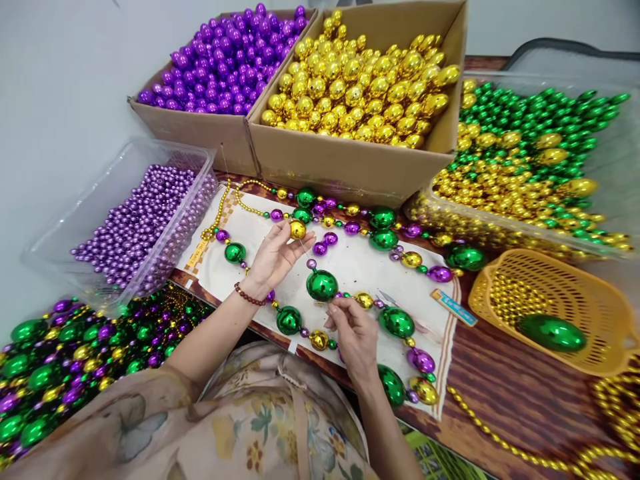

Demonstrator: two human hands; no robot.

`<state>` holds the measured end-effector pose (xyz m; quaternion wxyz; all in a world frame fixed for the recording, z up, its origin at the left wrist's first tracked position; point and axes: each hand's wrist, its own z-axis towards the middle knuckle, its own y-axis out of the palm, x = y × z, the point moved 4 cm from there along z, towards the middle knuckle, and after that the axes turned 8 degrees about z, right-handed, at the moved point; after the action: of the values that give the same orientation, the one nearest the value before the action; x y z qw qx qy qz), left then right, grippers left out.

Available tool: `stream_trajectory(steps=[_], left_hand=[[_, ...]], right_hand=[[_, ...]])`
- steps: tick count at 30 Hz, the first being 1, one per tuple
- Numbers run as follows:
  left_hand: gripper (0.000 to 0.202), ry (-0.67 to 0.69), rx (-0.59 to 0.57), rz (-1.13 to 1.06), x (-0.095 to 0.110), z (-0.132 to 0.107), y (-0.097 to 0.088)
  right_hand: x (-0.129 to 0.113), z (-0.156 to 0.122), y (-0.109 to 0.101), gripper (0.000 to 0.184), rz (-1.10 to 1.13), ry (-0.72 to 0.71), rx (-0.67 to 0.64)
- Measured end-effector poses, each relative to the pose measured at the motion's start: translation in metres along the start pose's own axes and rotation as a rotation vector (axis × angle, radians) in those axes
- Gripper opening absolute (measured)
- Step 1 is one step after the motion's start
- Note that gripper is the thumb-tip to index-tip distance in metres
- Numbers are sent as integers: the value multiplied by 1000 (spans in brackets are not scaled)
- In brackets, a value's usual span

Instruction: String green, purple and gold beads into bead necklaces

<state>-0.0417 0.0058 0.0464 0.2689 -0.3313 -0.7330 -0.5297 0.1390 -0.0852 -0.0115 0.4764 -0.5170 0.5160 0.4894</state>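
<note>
My left hand (277, 257), with a beaded bracelet at its wrist, pinches a gold bead (298, 230) between thumb and fingers. A thin thread or needle runs from these fingers down to a small lilac bead (311, 264) and a big green bead (322, 285). Just below the green bead, my right hand (354, 330) has thumb and fingers closed on the bead strand; the exact grip is partly hidden. More of the strand, with green, purple and gold beads, curves over the white cloth (425, 300). Two loose purple beads (325, 244) lie near my left fingertips.
Cardboard boxes of purple beads (225, 60) and gold beads (360, 87) stand at the back. Clear tubs hold lilac beads (140, 227) on the left and green and gold beads (525, 153) on the right. A yellow basket (595, 307) and a small cutter (453, 307) lie rightward.
</note>
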Motion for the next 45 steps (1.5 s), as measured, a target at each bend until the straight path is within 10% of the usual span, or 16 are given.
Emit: stream_trajectory(steps=[20, 31, 37, 45], left_hand=[[36, 61, -72, 113, -25, -19, 4], [18, 167, 194, 245, -47, 11, 6], [25, 148, 23, 451, -59, 17, 11], [21, 190, -109, 613, -57, 15, 20]], right_hand=[[2, 11, 5, 29, 230, 99, 110], [-1, 22, 10, 31, 18, 142, -11], [-44, 77, -16, 24, -200, -107, 72], [-53, 143, 5, 19, -4, -197, -1]])
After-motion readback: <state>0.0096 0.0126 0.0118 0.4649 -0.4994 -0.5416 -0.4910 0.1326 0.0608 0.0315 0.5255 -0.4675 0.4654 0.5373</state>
